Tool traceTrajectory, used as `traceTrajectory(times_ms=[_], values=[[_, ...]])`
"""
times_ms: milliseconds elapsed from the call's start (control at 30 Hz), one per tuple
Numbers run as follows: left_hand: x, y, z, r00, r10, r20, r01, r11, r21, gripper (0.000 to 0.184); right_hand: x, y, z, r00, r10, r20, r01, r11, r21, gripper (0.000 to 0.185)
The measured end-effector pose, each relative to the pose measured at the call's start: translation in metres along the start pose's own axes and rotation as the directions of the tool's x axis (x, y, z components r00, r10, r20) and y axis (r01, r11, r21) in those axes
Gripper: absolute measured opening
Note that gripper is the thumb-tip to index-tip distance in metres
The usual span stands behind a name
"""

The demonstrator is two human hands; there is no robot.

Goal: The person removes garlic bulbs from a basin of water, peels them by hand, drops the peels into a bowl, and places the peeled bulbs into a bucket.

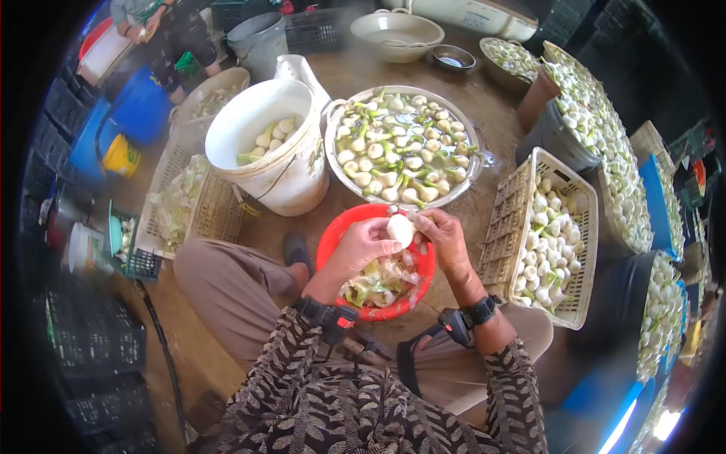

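A white garlic bulb (400, 230) is held above a red basin (327, 246) between my knees. My left hand (366, 240) wraps its fingers and thumb around the bulb from the left. From the right, the fingers of my right hand (442, 234) are pinched together at the bulb's edge; whether they grip the bulb or a bit of its skin cannot be made out. Peeled skins and green leaf scraps (382, 280) lie inside the basin. Just beyond it, a wide metal basin (475, 163) holds water and many garlic bulbs with green stems.
A white bucket (265, 170) with some bulbs stands at left front. To the right is a plastic crate (499, 234) of white bulbs, with more full tubs (605, 151) behind. Another crate (215, 216) holds skins at left. Another person (155, 30) is at upper left.
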State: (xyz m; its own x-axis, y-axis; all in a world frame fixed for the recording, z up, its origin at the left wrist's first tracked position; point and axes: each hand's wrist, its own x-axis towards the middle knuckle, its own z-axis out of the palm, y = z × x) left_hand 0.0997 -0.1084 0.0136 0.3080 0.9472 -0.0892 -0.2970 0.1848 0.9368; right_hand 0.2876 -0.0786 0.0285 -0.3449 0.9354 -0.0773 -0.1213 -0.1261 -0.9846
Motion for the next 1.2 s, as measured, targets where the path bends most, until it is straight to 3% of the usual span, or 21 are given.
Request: traceTrajectory(times_ms=[33,167,233,367,433,467,500,567,600,633,667,700,733,800,867,900,933,1000,1133,1167,1200], values=[[-0.003,0.008,-0.001,0.991,-0.106,0.078,0.103,0.994,0.041,0.046,0.001,0.002,-0.001,1.0,0.007,0.014,-0.007,1.0,-0.01,0.018],[-0.005,0.019,0.0,0.993,-0.119,-0.01,0.118,0.963,0.243,0.034,0.002,0.009,-0.006,0.991,0.135,0.009,-0.135,0.98,0.144,0.016],[-0.005,0.022,-0.003,0.99,-0.138,0.015,0.124,0.93,0.345,0.025,0.002,0.014,-0.009,0.991,0.119,0.062,-0.134,0.914,0.382,0.014],[-0.006,0.012,-0.008,0.987,-0.159,0.021,0.147,0.947,0.287,0.02,0.011,0.016,-0.015,0.99,0.126,0.059,-0.138,0.927,0.348,0.014],[-0.003,-0.014,-0.02,0.968,-0.069,0.242,-0.11,0.751,0.651,0.018,0.019,0.012,-0.021,0.997,0.078,-0.024,-0.059,0.898,0.436,0.015],[-0.007,-0.021,-0.017,0.971,-0.098,0.217,-0.121,0.584,0.803,0.021,0.022,0.012,-0.028,0.999,0.04,0.024,-0.047,0.898,0.437,0.014],[-0.014,-0.008,-0.011,0.966,-0.114,0.233,-0.125,0.584,0.802,0.038,0.024,0.011,-0.029,0.998,0.036,0.043,-0.051,0.902,0.43,0.014],[-0.015,-0.004,-0.007,0.964,-0.263,-0.029,0.236,0.807,0.541,0.051,0.027,0.013,-0.024,0.997,0.076,-0.03,-0.067,0.968,0.243,0.014],[-0.012,-0.008,-0.008,0.966,-0.258,-0.033,0.234,0.807,0.543,0.051,0.029,0.014,-0.017,0.991,0.116,-0.069,-0.104,0.981,0.163,0.014],[-0.006,-0.015,-0.01,0.984,-0.17,-0.045,0.176,0.956,0.236,0.049,0.032,0.018,-0.012,0.997,0.078,0.02,-0.08,0.99,0.118,0.016],[0.001,-0.022,-0.013,0.993,-0.091,-0.081,0.083,0.992,-0.094,0.048,0.035,0.022,-0.007,0.995,0.093,0.043,-0.093,0.996,0.01,0.018],[0.009,-0.025,-0.02,0.994,-0.087,-0.073,0.08,0.993,-0.088,0.048,0.039,0.022,0.005,0.993,0.106,0.06,-0.1,0.99,-0.094,0.019],[0.015,-0.024,-0.028,0.998,-0.045,-0.035,0.035,0.971,-0.235,0.05,0.045,0.016,0.019,0.988,0.103,0.113,-0.09,0.99,-0.111,0.02],[0.026,-0.017,-0.049,0.999,-0.023,0.023,0.031,0.87,-0.493,0.04,0.058,0.014,0.023,0.99,0.104,0.092,-0.106,0.994,0.026,0.021],[0.04,0.002,-0.086,0.983,-0.082,-0.163,-0.016,0.85,-0.526,0.038,0.081,0.004,0.014,0.991,0.115,0.071,-0.123,0.985,0.124,0.021],[0.055,0.025,-0.099,0.947,-0.093,-0.309,-0.14,0.743,-0.654,0.04,0.098,0.011,0.002,0.996,0.085,0.041,-0.086,0.996,0.018,0.022],[0.061,0.058,-0.101,0.874,-0.06,-0.483,-0.308,0.699,-0.645,0.043,0.118,0.021,-0.01,0.998,0.051,0.021,-0.049,0.995,-0.086,0.022],[0.076,0.093,-0.132,0.847,0.07,-0.527,-0.409,0.719,-0.562,0.037,0.163,0.04,-0.022,0.996,0.083,0.038,-0.07,0.96,-0.27,0.023],[0.099,0.071,-0.153,0.828,0.208,-0.52,-0.441,0.815,-0.376,0.023,0.264,0.081,0.005,0.967,-0.017,0.254,0.182,0.746,-0.64,0.031],[0.099,0.064,-0.139,0.781,0.156,-0.604,-0.401,0.868,-0.294,0.02,0.289,0.091,0.023,0.953,-0.02,0.301,0.237,0.668,-0.705,0.033],[0.101,0.049,-0.138,0.822,0.122,-0.557,-0.336,0.893,-0.3,0.02,0.327,0.131,0.035,0.909,-0.04,0.415,0.358,0.588,-0.725,0.036]])
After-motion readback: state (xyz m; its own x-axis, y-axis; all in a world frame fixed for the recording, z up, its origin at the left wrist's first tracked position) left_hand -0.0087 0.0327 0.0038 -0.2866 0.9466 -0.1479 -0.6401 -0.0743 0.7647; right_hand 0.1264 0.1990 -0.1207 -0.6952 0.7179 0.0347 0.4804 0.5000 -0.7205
